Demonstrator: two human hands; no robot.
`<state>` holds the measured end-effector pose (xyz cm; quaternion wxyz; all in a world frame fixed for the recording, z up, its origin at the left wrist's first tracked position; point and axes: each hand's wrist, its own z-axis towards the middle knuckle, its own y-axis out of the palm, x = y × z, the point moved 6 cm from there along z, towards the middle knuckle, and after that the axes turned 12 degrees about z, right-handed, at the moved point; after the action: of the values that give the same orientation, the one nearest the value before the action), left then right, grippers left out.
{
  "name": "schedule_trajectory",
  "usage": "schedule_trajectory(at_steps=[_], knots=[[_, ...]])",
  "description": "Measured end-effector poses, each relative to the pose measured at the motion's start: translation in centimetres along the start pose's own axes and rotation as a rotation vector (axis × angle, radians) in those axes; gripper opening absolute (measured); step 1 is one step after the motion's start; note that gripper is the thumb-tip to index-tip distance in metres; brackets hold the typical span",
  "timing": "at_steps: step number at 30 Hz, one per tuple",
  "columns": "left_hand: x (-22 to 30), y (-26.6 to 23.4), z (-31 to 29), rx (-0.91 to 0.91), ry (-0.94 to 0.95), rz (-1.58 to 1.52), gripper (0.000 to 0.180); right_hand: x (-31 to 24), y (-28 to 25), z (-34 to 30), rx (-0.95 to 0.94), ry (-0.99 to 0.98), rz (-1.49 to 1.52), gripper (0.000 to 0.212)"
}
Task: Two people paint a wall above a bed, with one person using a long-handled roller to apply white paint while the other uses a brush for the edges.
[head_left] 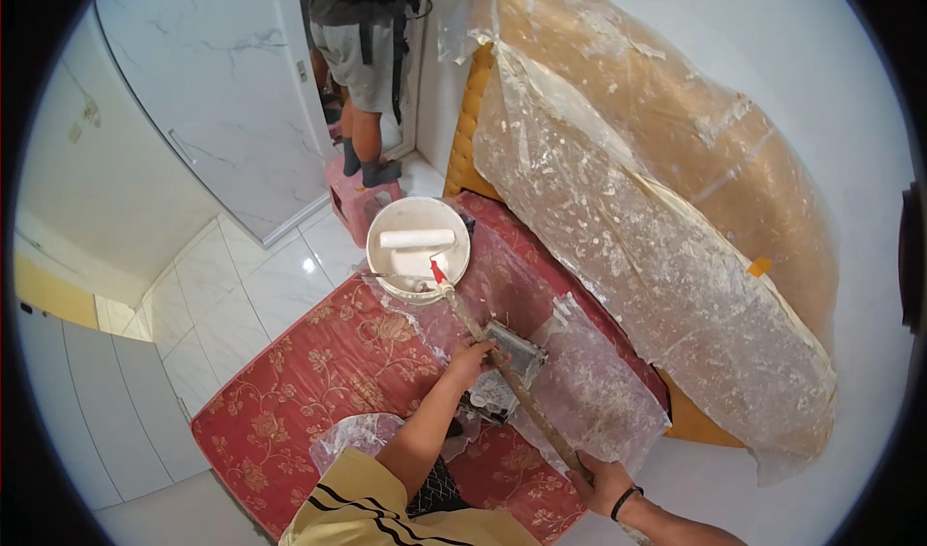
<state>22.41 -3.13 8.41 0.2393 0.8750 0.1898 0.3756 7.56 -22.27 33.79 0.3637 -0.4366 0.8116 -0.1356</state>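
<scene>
My left hand [471, 361] is closed round the middle of a long paint-roller pole [537, 414]. Lower down, my right hand [603, 485], with a dark band at the wrist, grips the same pole near its lower end. At the far end, past a red fitting [438, 272], a white roller [417, 239] lies across the mouth of a white bucket [373, 268]. White paint appears to be inside the bucket. Just beyond my left hand sits a grey, paint-smeared boxy object [518, 353], whose kind I cannot make out.
A red flowered mattress [290, 406] lies beneath me, partly under spattered plastic sheeting [603, 372]. A tufted headboard [470, 126] under plastic [618, 227] leans along the right wall. Another person [362, 54] stands on a pink stool [353, 203] at the back.
</scene>
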Motion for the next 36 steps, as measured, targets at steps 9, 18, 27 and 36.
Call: schedule_trajectory(at_steps=[9,18,27,36], knots=[[-0.7,1.3,-7.0,0.06,-0.034,0.282,0.023,7.2,6.7,-5.1,0.041,0.0,0.305,0.038],[-2.8,1.7,-13.1,0.044,-0.053,0.515,0.034,12.3,17.8,-10.2,-0.018,0.244,0.91,0.03],[-9.0,5.2,-21.1,-0.183,-0.117,0.808,0.049,15.1,27.1,-22.1,0.115,0.289,1.315,0.039],[-22.9,5.2,-25.8,-0.432,-0.675,0.837,0.05,16.9,37.8,-32.2,0.585,0.2,0.576,0.026]])
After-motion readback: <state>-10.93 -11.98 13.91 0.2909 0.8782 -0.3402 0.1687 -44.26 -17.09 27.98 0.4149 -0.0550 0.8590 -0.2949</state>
